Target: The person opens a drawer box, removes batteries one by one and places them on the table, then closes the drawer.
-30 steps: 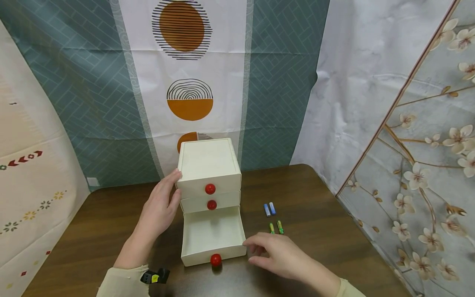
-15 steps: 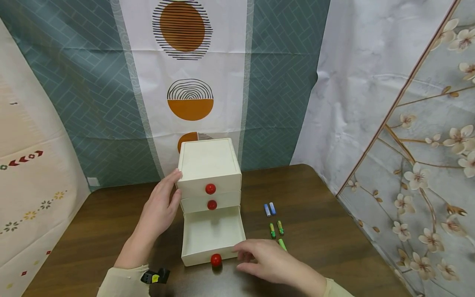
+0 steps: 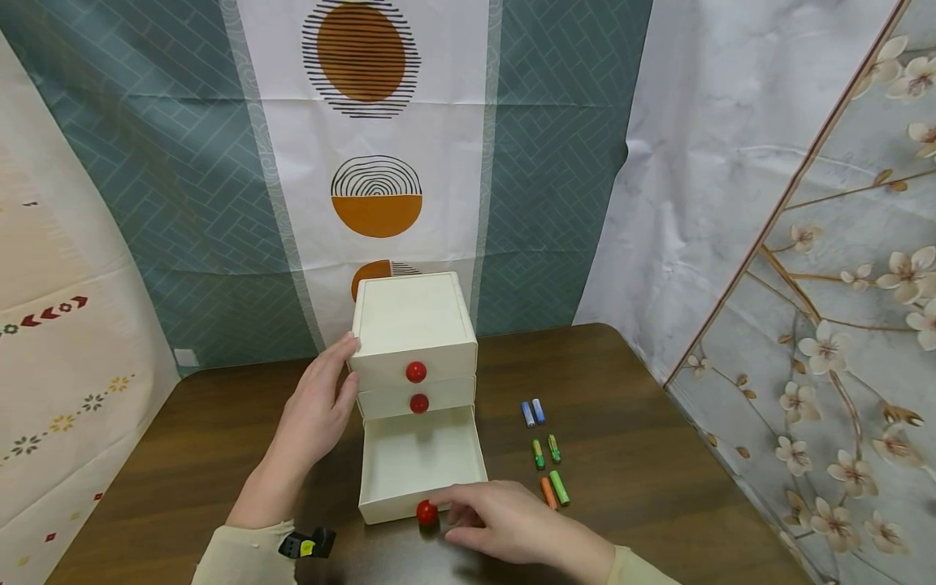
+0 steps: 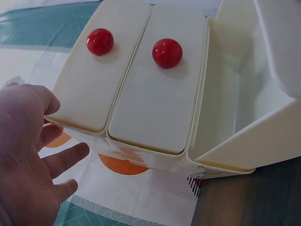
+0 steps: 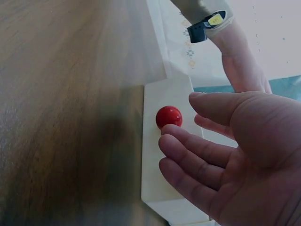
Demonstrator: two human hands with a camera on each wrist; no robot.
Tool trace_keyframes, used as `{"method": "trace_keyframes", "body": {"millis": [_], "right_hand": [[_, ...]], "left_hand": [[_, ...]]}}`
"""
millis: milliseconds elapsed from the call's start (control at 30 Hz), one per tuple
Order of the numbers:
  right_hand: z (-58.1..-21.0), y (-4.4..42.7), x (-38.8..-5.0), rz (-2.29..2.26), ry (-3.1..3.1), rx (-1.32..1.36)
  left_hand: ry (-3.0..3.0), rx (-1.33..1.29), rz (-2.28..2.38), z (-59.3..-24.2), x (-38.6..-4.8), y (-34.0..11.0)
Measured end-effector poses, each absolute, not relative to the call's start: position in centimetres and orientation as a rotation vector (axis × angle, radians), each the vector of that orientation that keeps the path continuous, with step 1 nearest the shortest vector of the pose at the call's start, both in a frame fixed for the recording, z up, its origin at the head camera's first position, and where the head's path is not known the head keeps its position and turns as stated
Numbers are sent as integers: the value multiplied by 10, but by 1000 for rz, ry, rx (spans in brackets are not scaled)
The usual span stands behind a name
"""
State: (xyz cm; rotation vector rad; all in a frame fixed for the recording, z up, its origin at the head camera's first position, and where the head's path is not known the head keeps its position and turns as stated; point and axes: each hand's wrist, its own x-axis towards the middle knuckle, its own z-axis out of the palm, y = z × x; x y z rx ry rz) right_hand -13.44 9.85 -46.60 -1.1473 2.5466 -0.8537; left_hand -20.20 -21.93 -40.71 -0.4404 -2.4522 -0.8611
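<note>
A cream drawer cabinet (image 3: 413,315) stands at the back of the table, its upper two drawers closed and its bottom drawer (image 3: 420,459) pulled out with nothing inside. Each drawer front carries a round red knob. My left hand (image 3: 316,406) rests against the cabinet's upper left side, fingers extended. My right hand (image 3: 504,520) is in front of the pulled-out drawer, its fingertips close by the bottom red knob (image 3: 427,512). In the right wrist view those fingers are loosely bent beside the knob (image 5: 169,117) and not wrapped round it; whether they touch it I cannot tell.
Right of the cabinet, small batteries lie in pairs on the brown table (image 3: 614,422): blue-and-white batteries (image 3: 534,412), green batteries (image 3: 547,451), and an orange battery (image 3: 549,493) beside a light green battery (image 3: 559,487). Patterned cloths hang behind and at both sides.
My right hand has moved left along the drawer front from its right corner to the knob, uncovering the orange and light green batteries. My left hand and the drawer have stayed put.
</note>
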Motion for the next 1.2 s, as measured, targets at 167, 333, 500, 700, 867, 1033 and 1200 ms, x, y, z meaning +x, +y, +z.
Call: {"method": "trace_keyframes", "body": {"millis": [167, 333, 500, 700, 867, 1033, 1200], "right_hand": [[-470, 94, -136, -830, 2562, -1182], [-471, 89, -137, -799, 2565, -1181], [-473, 86, -137, -773, 2572, -1212], [-476, 85, -136, -769, 2577, -1249], [-479, 82, -135, -770, 2581, -1271], [-480, 80, -134, -760, 2577, -1266], [-481, 78, -135, -767, 2575, -1268]], "left_hand": [[-2458, -435, -861, -407, -202, -219], [-2466, -434, -859, -407, -202, -219], [-2462, -437, -857, -407, -201, -218], [-2465, -433, -864, -407, -201, -218], [-2467, -431, -866, -407, -201, -218], [-2470, -429, -868, -407, -201, -218], [-2455, -437, -858, -408, -202, -219]]}}
